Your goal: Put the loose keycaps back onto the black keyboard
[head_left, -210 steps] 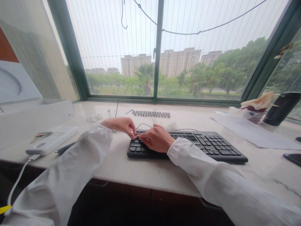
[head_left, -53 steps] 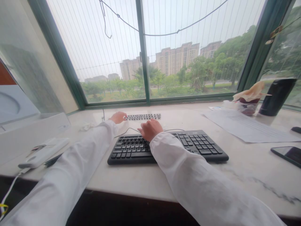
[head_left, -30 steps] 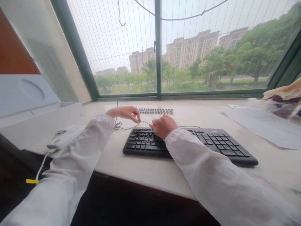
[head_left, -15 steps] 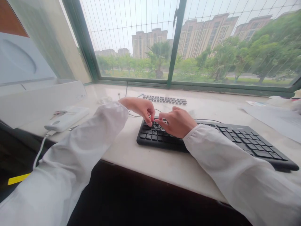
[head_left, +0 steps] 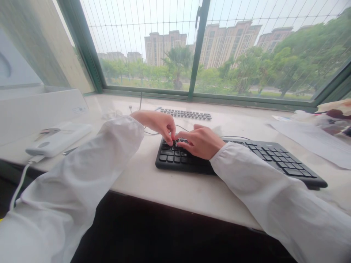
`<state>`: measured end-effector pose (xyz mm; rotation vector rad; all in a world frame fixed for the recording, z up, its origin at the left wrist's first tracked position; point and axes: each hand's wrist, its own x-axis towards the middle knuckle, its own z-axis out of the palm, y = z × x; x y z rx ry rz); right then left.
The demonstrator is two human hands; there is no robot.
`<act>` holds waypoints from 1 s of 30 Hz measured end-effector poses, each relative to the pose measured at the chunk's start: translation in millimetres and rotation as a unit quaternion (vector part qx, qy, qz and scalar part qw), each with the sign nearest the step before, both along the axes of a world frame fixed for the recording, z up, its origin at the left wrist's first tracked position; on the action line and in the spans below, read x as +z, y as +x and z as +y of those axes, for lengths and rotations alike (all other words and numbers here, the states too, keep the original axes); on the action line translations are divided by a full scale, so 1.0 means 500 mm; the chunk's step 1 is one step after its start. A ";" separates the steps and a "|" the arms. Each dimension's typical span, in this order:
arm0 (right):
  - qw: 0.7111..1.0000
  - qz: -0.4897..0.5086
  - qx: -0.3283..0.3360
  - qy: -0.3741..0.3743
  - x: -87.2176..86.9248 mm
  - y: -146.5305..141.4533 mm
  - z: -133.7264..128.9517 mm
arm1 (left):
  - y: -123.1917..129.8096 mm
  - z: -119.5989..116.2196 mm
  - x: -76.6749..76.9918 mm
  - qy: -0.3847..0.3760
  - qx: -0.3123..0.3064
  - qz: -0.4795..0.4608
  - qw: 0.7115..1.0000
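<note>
A black keyboard (head_left: 276, 155) lies on the pale ledge, with bare key sockets showing near its left end. My left hand (head_left: 160, 123) comes in over that end, thumb and index finger closed in a pinch at the upper left keys. Whatever the pinch holds, if anything, is hidden. Over the keys beside it rests my right hand (head_left: 203, 141), its index finger and thumb stretched toward the left fingertips, with a gap between them. Behind the hands, loose keycaps (head_left: 186, 114) are laid out in rows.
A white device (head_left: 59, 138) with a plugged-in cable (head_left: 20, 184) lies at left, near a long white box (head_left: 41, 113). Papers (head_left: 309, 140) and a crumpled pile (head_left: 329, 120) are at right. A thin cable runs behind the keyboard. The window (head_left: 175, 93) borders the ledge.
The view has shifted, so the scene sits slightly further left. Both hands stay at the same part of the keyboard, the right fingers a little closer to the left fingertips.
</note>
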<state>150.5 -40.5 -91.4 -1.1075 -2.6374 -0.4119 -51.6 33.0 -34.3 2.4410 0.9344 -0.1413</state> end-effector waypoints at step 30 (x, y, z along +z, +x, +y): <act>0.992 -0.013 0.111 0.058 0.002 -0.004 0.015 | 0.000 -0.012 0.013 0.043 -0.052 0.055 0.996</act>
